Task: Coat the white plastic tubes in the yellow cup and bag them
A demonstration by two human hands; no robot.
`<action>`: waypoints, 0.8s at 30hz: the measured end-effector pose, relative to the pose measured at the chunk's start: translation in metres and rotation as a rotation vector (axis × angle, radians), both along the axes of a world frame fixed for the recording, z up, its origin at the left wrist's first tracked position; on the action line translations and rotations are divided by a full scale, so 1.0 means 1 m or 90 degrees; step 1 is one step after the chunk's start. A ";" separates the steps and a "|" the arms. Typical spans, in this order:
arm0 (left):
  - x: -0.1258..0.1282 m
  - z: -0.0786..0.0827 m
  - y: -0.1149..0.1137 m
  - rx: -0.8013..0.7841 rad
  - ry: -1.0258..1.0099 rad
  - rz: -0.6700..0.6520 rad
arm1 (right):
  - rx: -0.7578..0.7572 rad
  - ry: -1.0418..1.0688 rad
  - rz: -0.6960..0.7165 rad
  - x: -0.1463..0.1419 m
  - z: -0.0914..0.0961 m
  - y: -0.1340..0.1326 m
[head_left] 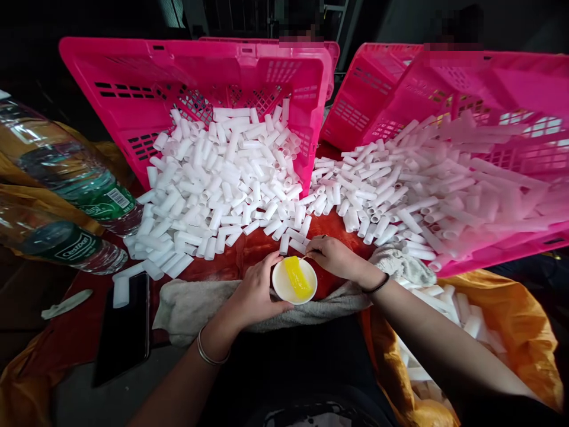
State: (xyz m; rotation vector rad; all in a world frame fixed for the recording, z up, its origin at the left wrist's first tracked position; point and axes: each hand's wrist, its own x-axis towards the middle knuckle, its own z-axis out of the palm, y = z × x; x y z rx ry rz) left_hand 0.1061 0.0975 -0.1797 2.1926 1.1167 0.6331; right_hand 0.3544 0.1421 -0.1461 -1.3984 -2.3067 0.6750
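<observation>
My left hand [262, 284] is wrapped around the side of a small round white cup [281, 289], its thumb along the near edge. Inside the cup, or across its mouth, lies a glossy yellow piece [297, 276] that looks like fruit or an ice pop; I cannot tell which. My right hand [331, 256] is closed at the cup's right rim, pinching what seems to be a thin pale stick [304, 257] that reaches toward the yellow piece. Beneath both hands runs a grey towel [191, 302] along the table's near edge.
Short white plastic tubes [222, 172] spill from a tipped pink crate [200, 59]; more lie by another pink crate [377, 77] on the right. Bottles [75, 237] and a dark phone [127, 332] are at left. An orange sack [520, 314] holds tubes at lower right.
</observation>
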 end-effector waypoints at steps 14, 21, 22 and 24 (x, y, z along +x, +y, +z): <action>0.000 0.002 0.000 0.006 0.028 -0.022 | 0.041 -0.076 0.012 0.026 0.039 -0.045; 0.000 0.003 -0.002 0.024 0.003 -0.013 | 0.089 -0.063 -0.036 -0.003 0.019 -0.091; 0.000 0.002 -0.002 0.028 -0.002 -0.010 | 0.084 -0.057 -0.038 -0.003 0.019 -0.091; 0.000 0.000 -0.003 0.038 -0.005 -0.005 | 0.087 -0.076 -0.043 -0.002 0.023 -0.087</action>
